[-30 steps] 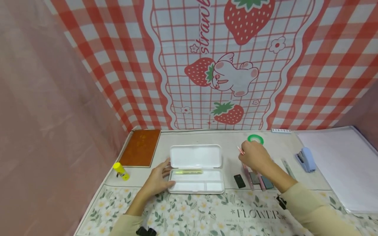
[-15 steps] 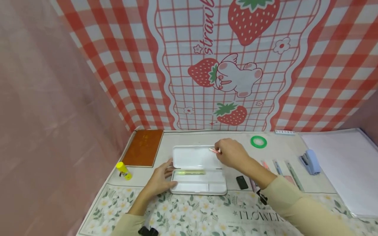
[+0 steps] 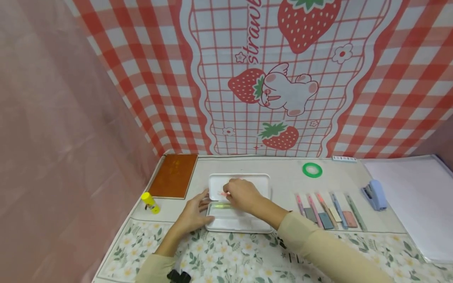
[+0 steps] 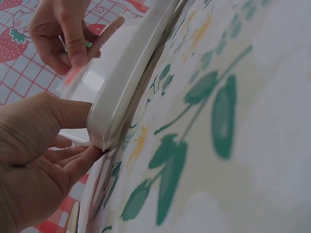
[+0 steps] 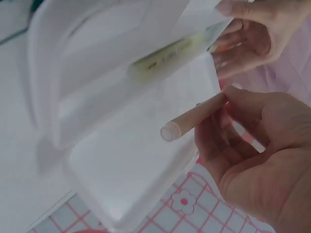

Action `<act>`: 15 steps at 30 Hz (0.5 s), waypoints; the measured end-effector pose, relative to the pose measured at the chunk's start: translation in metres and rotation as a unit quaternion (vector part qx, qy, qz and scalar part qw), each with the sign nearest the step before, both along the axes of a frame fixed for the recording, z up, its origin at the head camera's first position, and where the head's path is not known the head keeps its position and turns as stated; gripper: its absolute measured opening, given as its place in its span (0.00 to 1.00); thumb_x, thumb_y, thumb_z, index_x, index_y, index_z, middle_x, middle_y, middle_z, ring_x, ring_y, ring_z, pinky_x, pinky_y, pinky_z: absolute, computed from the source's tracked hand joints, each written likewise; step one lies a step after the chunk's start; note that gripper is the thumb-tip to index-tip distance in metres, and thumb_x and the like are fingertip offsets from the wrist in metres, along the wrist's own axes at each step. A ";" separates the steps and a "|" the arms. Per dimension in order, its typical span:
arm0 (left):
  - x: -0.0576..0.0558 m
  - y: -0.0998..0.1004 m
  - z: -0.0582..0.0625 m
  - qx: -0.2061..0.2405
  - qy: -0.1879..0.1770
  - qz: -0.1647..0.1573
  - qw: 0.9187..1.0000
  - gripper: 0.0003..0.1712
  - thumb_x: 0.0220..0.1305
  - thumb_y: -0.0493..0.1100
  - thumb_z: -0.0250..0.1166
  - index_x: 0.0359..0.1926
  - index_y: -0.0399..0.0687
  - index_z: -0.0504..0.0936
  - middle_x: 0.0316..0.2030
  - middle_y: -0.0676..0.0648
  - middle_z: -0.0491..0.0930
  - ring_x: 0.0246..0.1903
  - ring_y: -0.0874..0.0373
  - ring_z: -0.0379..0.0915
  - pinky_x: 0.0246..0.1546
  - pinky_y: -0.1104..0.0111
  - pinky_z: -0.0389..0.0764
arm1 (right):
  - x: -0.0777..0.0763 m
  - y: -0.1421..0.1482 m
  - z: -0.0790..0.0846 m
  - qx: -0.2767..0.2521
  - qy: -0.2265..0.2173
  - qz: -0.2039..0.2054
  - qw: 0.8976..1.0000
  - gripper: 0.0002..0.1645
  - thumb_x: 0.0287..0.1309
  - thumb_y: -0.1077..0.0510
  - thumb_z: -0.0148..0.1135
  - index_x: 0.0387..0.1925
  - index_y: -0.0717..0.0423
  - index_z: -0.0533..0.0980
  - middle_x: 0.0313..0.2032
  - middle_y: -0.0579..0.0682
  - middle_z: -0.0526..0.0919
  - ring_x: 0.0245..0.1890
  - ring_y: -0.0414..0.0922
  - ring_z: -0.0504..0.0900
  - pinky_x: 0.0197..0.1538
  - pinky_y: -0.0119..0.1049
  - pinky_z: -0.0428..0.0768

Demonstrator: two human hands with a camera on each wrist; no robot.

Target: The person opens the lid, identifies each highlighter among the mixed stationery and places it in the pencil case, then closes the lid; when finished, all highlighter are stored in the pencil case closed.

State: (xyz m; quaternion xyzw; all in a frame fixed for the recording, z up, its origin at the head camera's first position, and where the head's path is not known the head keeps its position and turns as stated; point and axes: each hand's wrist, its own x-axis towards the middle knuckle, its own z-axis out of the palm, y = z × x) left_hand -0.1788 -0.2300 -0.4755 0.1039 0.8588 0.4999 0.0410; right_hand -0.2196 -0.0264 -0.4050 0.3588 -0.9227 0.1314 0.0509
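Observation:
An open white pencil case [image 3: 226, 226] lies with its lid tilted back. My left hand [image 3: 192, 215] grips its left end; in the left wrist view the thumb sits over the rim and the fingers are beneath. A yellow marker pen [image 5: 170, 56] lies in the tray's rear compartment. Over the case, my right hand [image 3: 243, 196] pinches an orange marker pen [image 5: 197, 118] between thumb and fingers. That pen's peach barrel and clear end show in the right wrist view. From the head view, the right hand and forearm hide part of the lid and tray.
To the right lie several pens [image 3: 325, 208] in a row, with small blocks such as a pink one [image 3: 349, 219] between them. Beyond are green tape [image 3: 312, 170], a blue stapler [image 3: 375, 195] and a white board [image 3: 407, 204]. A brown notebook [image 3: 173, 177] and yellow glue stick [image 3: 150, 203] stand left.
My right hand has moved left from above the row of pens to over the pencil case, carrying the orange marker pen. The left hand has stayed on the case's left end.

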 end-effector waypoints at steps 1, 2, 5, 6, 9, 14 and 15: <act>0.000 0.000 0.000 0.002 0.001 0.001 1.000 0.53 0.42 0.24 0.71 0.69 0.30 0.53 0.57 0.31 0.69 0.55 0.40 0.72 0.56 0.63 0.77 | 0.001 -0.003 -0.002 0.002 -0.005 0.006 1.000 0.03 0.51 0.61 0.65 0.30 0.49 0.82 0.28 0.45 0.80 0.28 0.42 0.78 0.26 0.34 0.79; 0.000 0.000 0.000 0.003 0.000 0.000 1.000 0.53 0.42 0.24 0.71 0.69 0.30 0.53 0.56 0.31 0.69 0.55 0.40 0.72 0.56 0.63 0.77 | 0.001 -0.006 -0.003 0.000 -0.012 0.011 1.000 0.04 0.51 0.61 0.65 0.31 0.49 0.83 0.28 0.45 0.81 0.28 0.42 0.78 0.26 0.34 0.79; 0.000 -0.001 0.000 0.003 0.001 -0.002 1.000 0.54 0.42 0.24 0.71 0.69 0.30 0.52 0.56 0.31 0.70 0.55 0.41 0.72 0.55 0.64 0.77 | 0.004 -0.013 -0.011 -0.002 -0.020 0.024 1.000 0.06 0.50 0.61 0.65 0.32 0.50 0.83 0.29 0.45 0.81 0.27 0.41 0.78 0.26 0.34 0.79; 0.000 -0.001 0.000 0.004 0.003 -0.003 1.000 0.54 0.42 0.24 0.71 0.69 0.30 0.52 0.56 0.32 0.70 0.55 0.41 0.72 0.55 0.65 0.77 | 0.006 -0.015 -0.013 0.000 -0.023 0.027 0.999 0.06 0.50 0.61 0.65 0.32 0.50 0.83 0.29 0.45 0.81 0.27 0.41 0.77 0.26 0.33 0.79; 0.000 -0.001 0.001 0.008 0.010 -0.007 1.000 0.54 0.41 0.23 0.71 0.69 0.29 0.52 0.56 0.31 0.70 0.54 0.41 0.73 0.55 0.65 0.78 | 0.010 -0.019 -0.020 0.006 -0.039 0.031 0.999 0.06 0.51 0.61 0.66 0.33 0.51 0.83 0.29 0.45 0.81 0.26 0.39 0.77 0.25 0.31 0.78; 0.000 -0.001 0.000 0.016 0.008 -0.008 1.000 0.55 0.40 0.23 0.71 0.69 0.29 0.52 0.57 0.31 0.69 0.54 0.40 0.72 0.55 0.64 0.77 | 0.012 -0.024 -0.033 0.025 -0.046 0.023 0.998 0.04 0.50 0.61 0.66 0.31 0.49 0.83 0.26 0.43 0.79 0.22 0.38 0.73 0.21 0.28 0.75; 0.000 -0.001 0.000 0.016 0.008 -0.007 1.000 0.55 0.40 0.23 0.71 0.69 0.29 0.52 0.57 0.30 0.69 0.54 0.39 0.72 0.55 0.63 0.77 | 0.012 -0.025 -0.035 0.029 -0.043 0.020 0.998 0.05 0.50 0.62 0.67 0.30 0.49 0.83 0.26 0.42 0.78 0.22 0.37 0.72 0.21 0.28 0.75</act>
